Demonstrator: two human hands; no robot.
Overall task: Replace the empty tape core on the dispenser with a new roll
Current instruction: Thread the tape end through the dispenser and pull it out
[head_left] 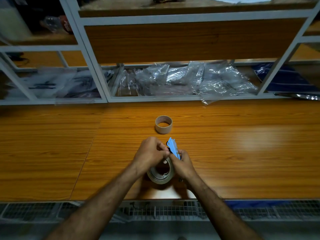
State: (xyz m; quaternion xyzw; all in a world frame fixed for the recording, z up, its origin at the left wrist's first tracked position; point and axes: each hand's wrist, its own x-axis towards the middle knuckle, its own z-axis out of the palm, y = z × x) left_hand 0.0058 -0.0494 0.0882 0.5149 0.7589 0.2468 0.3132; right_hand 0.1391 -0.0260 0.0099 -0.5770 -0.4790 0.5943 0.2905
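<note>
1. The new brownish tape roll [161, 172] sits mounted on the dispenser, just above the wooden table [242, 153].
2. The left hand [149, 155] pinches near the roll's top, likely the tape end.
3. The right hand [183, 164] grips the blue plastic dispenser [174, 148]; the tape could stick to itself if misthreaded.
4. The empty cardboard core [163, 124] stands farther back, apart.

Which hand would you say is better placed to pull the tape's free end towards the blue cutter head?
Probably the left hand: it pinches near the new roll, while the right hand grips the blue dispenser.

Empty core [163, 124] behind dispenser [173, 147] (apart)
</note>
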